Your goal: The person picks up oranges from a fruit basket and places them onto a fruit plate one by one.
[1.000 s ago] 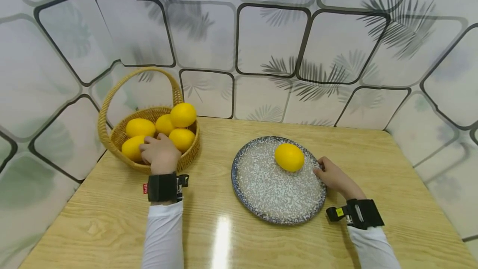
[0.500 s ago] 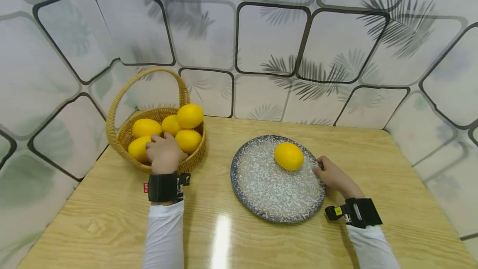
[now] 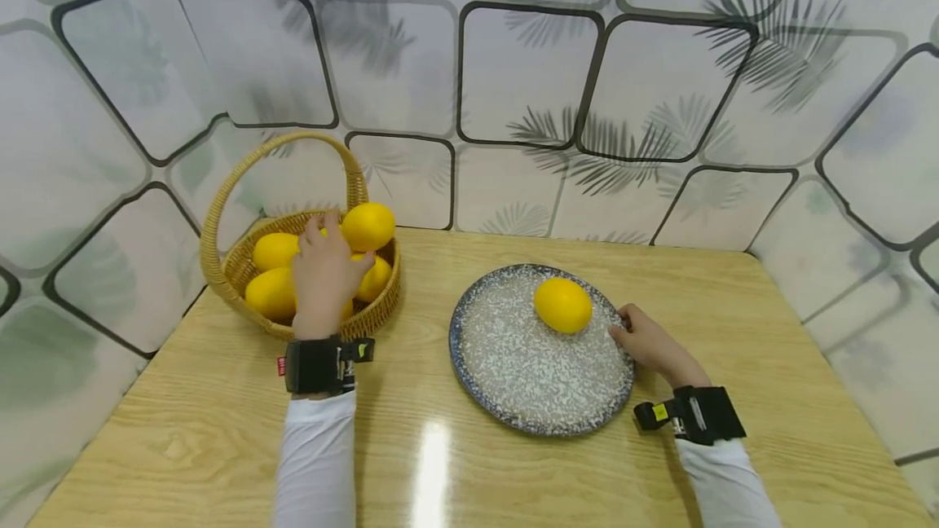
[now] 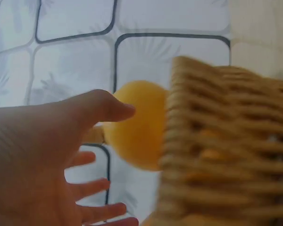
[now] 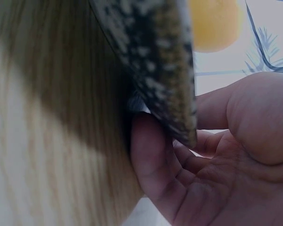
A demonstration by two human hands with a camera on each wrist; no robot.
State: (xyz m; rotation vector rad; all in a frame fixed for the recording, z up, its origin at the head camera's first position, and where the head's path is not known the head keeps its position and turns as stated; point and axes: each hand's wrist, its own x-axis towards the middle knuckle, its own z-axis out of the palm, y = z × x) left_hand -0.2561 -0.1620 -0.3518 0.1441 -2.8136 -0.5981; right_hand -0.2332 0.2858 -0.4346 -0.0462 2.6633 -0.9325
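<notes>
My left hand [image 3: 323,271] is over the wicker basket [image 3: 379,314], fingers spread and nothing in its grasp. Several yellow lemons lie in the basket; the topmost lemon [image 3: 370,226] sits up by the right rim, beside my fingers. In the left wrist view, the thumb overlaps a lemon [image 4: 140,136] past the basket wall, with the other fingers apart below it. My right hand [image 3: 651,346] pinches the right rim of a speckled grey plate [image 3: 535,369] with a dark blue edge. The right wrist view shows fingers under the rim. A single lemon [image 3: 563,305] rests on the plate's upper right.
Basket and plate stand on a light wooden table [image 3: 411,332], the basket at the back left. Its tall arched handle [image 3: 213,226] rises over the left side. A patterned wall [image 3: 528,72] closes off the back and sides.
My left hand has risen from among the lemons, its fingers spreading and reaching farther back. The basket shifted right, then slightly back left in view. The right hand keeps its hold on the plate.
</notes>
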